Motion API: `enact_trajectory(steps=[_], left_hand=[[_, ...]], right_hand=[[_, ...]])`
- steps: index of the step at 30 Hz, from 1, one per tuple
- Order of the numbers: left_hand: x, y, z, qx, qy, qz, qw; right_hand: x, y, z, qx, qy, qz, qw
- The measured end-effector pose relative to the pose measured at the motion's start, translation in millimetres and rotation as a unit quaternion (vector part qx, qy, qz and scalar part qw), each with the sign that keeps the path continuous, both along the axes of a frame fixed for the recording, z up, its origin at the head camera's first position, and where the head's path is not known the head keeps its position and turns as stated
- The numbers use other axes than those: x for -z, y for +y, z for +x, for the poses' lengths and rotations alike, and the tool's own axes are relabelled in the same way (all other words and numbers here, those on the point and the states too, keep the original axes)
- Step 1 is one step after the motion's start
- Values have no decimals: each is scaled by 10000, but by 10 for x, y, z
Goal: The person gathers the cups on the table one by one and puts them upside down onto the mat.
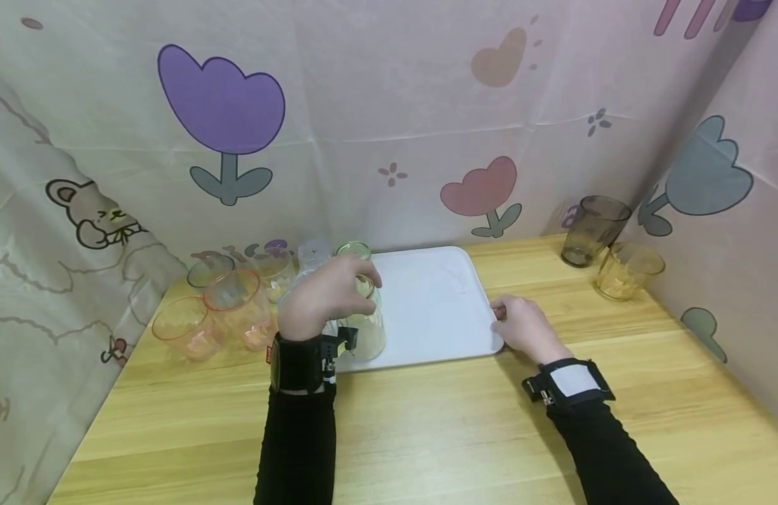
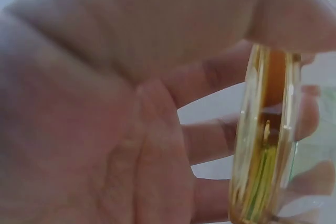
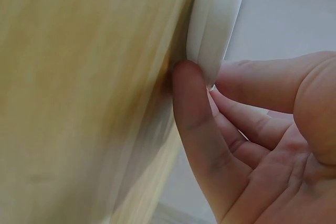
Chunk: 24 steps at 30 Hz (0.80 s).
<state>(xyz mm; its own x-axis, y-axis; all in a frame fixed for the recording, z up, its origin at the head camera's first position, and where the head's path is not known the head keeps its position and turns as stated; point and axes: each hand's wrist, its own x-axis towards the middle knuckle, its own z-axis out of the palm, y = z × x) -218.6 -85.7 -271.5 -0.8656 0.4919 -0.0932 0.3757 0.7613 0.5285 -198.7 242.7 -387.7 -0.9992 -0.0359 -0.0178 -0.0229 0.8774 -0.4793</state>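
Observation:
My left hand [image 1: 328, 294] grips a pale yellow see-through glass [image 1: 368, 337] at the left part of a white tray [image 1: 433, 301]. In the left wrist view, thumb and fingers close round the glass's thick amber-tinted end [image 2: 262, 140]. Whether the glass stands upright or upside down I cannot tell. At the tray's near right corner, my right hand [image 1: 524, 326] pinches the rim. The right wrist view has the thumb on one side of the white rim [image 3: 215, 24] and a forefinger against its other side.
Left of the tray stand several clear tumblers, among them an orange-rimmed glass [image 1: 237, 308] and a shorter pinkish glass [image 1: 189, 330]. A green-rimmed glass [image 1: 353, 250] shows behind my left hand. At the back right are a dark grey glass [image 1: 591, 235] and a yellow glass [image 1: 627, 273], near the curtain.

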Motion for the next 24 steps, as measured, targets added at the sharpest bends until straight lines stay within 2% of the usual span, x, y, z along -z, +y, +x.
enact_trajectory(steps=[14, 21, 24], left_hand=[[4, 31, -65, -97, -324, -102, 9994], [-2, 40, -40, -350, -642, -60, 9973], [-16, 38, -19, -397, -610, -124, 9973]], right_hand=[[-24, 23, -17, 53, -49, -97, 9999], [-2, 17, -7, 27, -67, -94, 9999], [14, 8, -9, 33, -107, -106, 9999]])
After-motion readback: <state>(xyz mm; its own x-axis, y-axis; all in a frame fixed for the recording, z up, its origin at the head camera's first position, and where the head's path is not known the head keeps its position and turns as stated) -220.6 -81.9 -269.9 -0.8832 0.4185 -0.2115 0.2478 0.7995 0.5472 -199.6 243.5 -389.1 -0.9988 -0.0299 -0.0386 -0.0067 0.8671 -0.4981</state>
